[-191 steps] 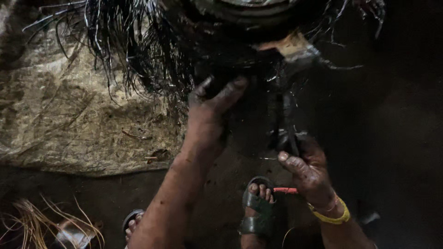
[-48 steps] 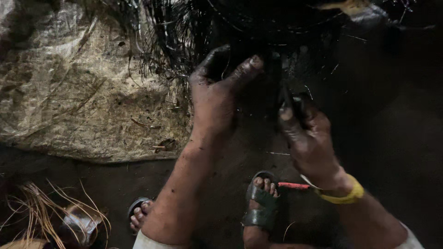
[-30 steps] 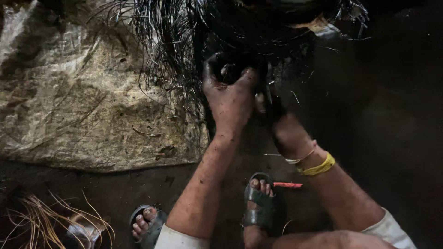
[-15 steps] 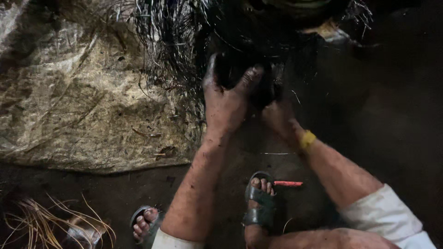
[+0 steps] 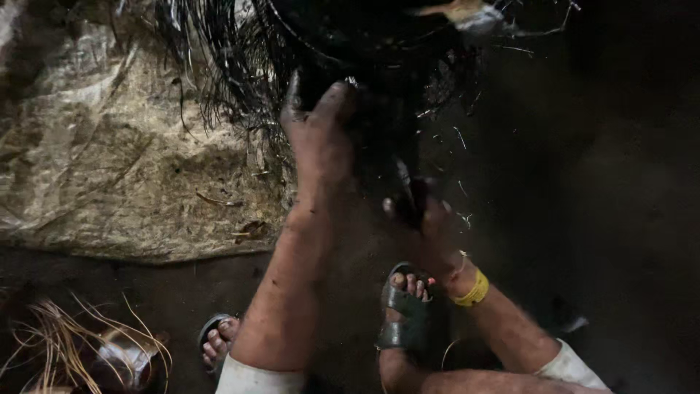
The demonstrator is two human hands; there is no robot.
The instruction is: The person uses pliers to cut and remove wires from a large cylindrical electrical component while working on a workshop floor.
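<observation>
Left hand (image 5: 317, 138) fingers spread, pressed flat on dark wire bundle (image 5: 350, 51) just beyond fingertips, steadying it. Right hand (image 5: 423, 222) closed round dark tool (image 5: 408, 193), tip aimed into strands.

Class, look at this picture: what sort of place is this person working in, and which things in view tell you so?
Probably a rough floor-level workshop, perhaps for stripping wire. The signs: a tangled mass of black wire strands under the grimy left hand, a crumpled dirty plastic sheet spread on the dark ground, and a loose bundle of copper-coloured wire.
</observation>
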